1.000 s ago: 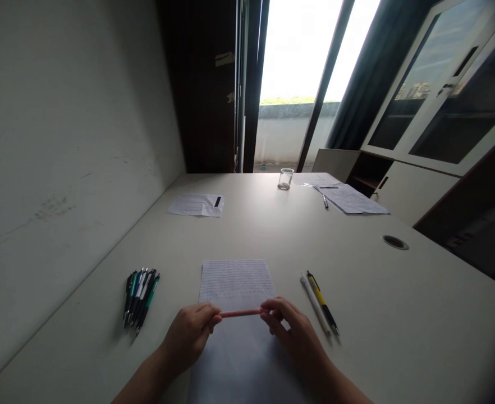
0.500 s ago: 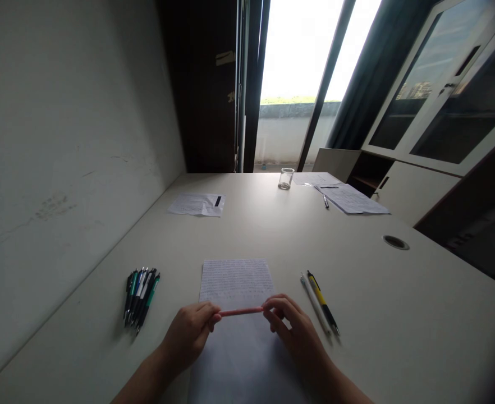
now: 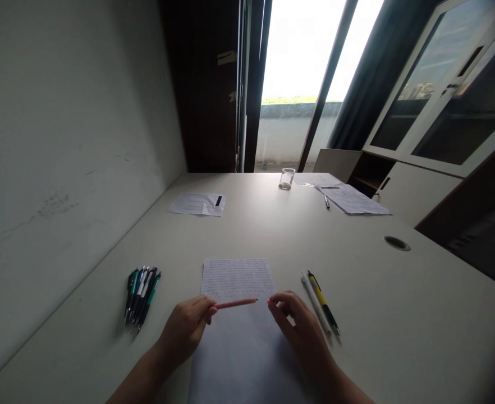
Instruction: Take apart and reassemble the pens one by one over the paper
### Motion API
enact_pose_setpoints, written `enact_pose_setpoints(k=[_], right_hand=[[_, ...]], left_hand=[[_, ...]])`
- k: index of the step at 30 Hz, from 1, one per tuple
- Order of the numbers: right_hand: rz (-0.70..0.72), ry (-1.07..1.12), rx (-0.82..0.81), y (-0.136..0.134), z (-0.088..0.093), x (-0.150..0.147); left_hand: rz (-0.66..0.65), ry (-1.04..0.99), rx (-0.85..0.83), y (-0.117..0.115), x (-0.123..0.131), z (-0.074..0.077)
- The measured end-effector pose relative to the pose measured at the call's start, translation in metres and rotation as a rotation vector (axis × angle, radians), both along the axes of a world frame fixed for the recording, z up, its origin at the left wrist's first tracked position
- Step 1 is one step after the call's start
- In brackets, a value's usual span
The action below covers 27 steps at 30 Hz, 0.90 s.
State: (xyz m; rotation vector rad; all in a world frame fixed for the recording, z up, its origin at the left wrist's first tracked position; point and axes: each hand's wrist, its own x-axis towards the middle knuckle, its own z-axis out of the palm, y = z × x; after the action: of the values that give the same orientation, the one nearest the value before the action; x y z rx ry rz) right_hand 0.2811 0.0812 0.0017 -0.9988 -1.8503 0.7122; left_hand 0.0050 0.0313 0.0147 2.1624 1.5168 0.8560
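Note:
My left hand [image 3: 187, 324] grips one end of a pink pen [image 3: 237, 303], whose dark tip points right over the paper. A small pink piece [image 3: 269, 301] is pinched between the fingertips of my right hand [image 3: 294, 320], just apart from the tip. Beneath both hands lies a white sheet [image 3: 239, 359] with handwritten lines on its upper part. To the right of my right hand, a white pen [image 3: 316, 306] and a yellow and black pen [image 3: 324, 303] lie side by side. Several pens [image 3: 141, 297] are bunched left of my left hand.
A clear glass [image 3: 287, 179] stands near the table's far edge. Papers lie at the far left [image 3: 198, 204] and far right [image 3: 354, 200], with another pen [image 3: 326, 202] beside the right ones. A round grommet [image 3: 396, 243] is at the right.
The pink piece has come off the pen's right end, baring a dark tip. The pen has moved slightly left and up, and a gap now separates it from my right hand.

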Motion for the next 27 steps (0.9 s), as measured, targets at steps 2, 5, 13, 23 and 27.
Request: enact_pose_setpoints(k=[2,5,13,23,27], right_hand=[[-0.005,-0.014,0.029,0.002,-0.002,0.000],[0.037,-0.031,0.034,0.003,-0.004,-0.002],[0.178,-0.196,0.004,-0.002,0.001,-0.018],[0.357,-0.541,0.198,0.001,0.020,-0.071],[0.369,-0.600,0.201,0.005,0.021,-0.089]], left_hand=[[0.023,-0.004,0.008,0.001,-0.004,0.001],[0.067,-0.032,0.023,0.002,-0.013,0.000],[0.163,-0.018,0.038,0.007,-0.033,0.001],[0.204,0.030,0.056,0.007,-0.038,-0.002],[0.221,0.052,0.063,0.007,-0.039,0.000]])
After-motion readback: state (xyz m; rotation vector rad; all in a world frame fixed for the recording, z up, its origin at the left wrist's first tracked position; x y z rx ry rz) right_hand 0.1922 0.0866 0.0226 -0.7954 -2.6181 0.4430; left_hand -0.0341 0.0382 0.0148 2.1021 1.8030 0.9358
